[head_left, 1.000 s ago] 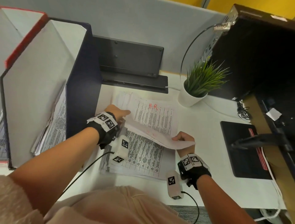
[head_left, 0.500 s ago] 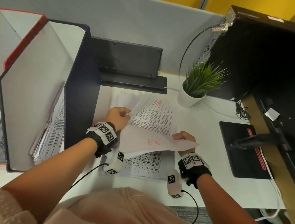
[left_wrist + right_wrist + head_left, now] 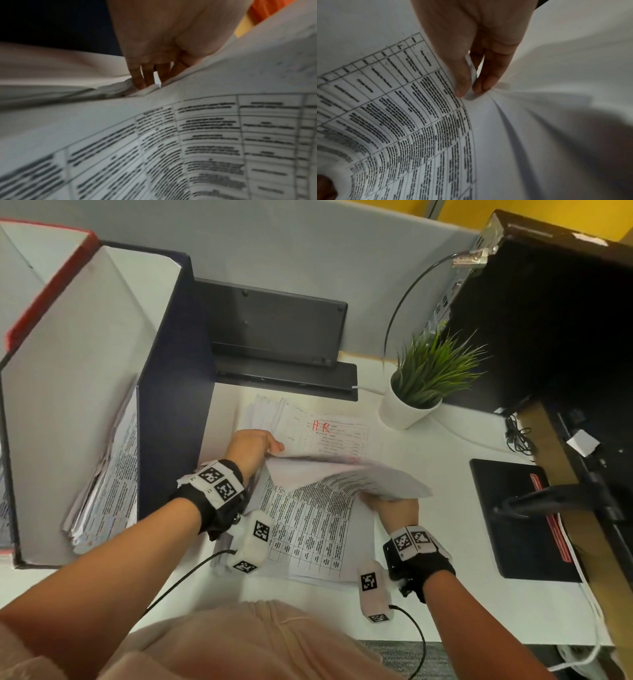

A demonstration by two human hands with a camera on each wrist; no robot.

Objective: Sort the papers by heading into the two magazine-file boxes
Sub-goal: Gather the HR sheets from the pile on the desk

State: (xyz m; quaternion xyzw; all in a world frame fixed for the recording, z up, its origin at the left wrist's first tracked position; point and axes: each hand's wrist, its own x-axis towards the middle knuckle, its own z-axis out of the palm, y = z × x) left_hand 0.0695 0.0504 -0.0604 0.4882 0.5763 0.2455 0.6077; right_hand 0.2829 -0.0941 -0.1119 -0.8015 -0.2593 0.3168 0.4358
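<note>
While peeling lifted sheets (image 3: 349, 481) off the stack (image 3: 308, 535) on the tabletop (image 3: 428, 594), both hands pinching: right hand (image 3: 397, 505) thumb against fingers (image 3: 486, 81) at the near edge, left hand (image 3: 251, 448) curled at the far corner. Held raised, likely to bare the red heading (image 3: 321, 426) beneath. Blue box (image 3: 171, 392) waiting left, papers inside.

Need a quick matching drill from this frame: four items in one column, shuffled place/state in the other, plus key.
Items
1. lifted sheets
2. sheet marked HR
3. potted plant
4. dark blue file box

Places/states
A. stands on the desk's left, papers inside
B. flat on the desk, far end of the paper pile
C. held off the pile between left hand and right hand
D. on the desk, right of the pile

Pairs: 1-C, 2-B, 3-D, 4-A
</note>
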